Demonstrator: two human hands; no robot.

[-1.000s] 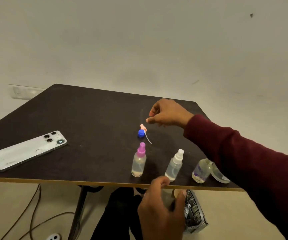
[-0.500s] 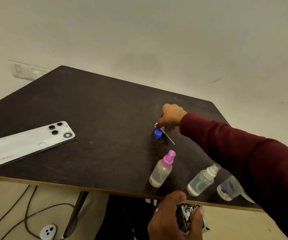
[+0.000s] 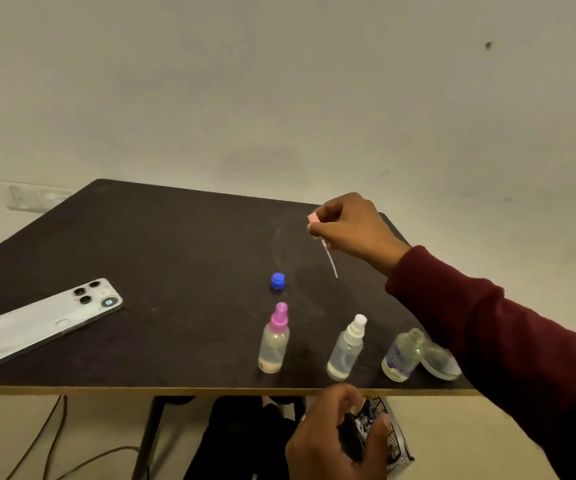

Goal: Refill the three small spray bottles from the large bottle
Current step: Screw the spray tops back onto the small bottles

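Note:
Three small clear bottles stand near the table's front edge. The pink-capped bottle (image 3: 274, 341) is on the left and the white-capped bottle (image 3: 346, 348) in the middle. The purple-labelled bottle (image 3: 403, 355) on the right stands uncapped. My right hand (image 3: 350, 227) is raised above the table and pinches a pink spray head (image 3: 313, 218) whose white dip tube (image 3: 330, 260) hangs down. A blue cap (image 3: 277, 281) lies on the table. My left hand (image 3: 331, 441) grips the large bottle (image 3: 380, 431) below the table's front edge; most of it is hidden.
A white phone (image 3: 42, 320) lies face down on the dark table (image 3: 162, 244) at the left. A clear round lid (image 3: 440, 362) lies right of the open bottle. Cables run on the floor at lower left. A wall socket sits behind the table's far left corner.
My right hand has lifted the pink spray head off the table beside the blue cap and raised it up. The left hand stays low with the large bottle.

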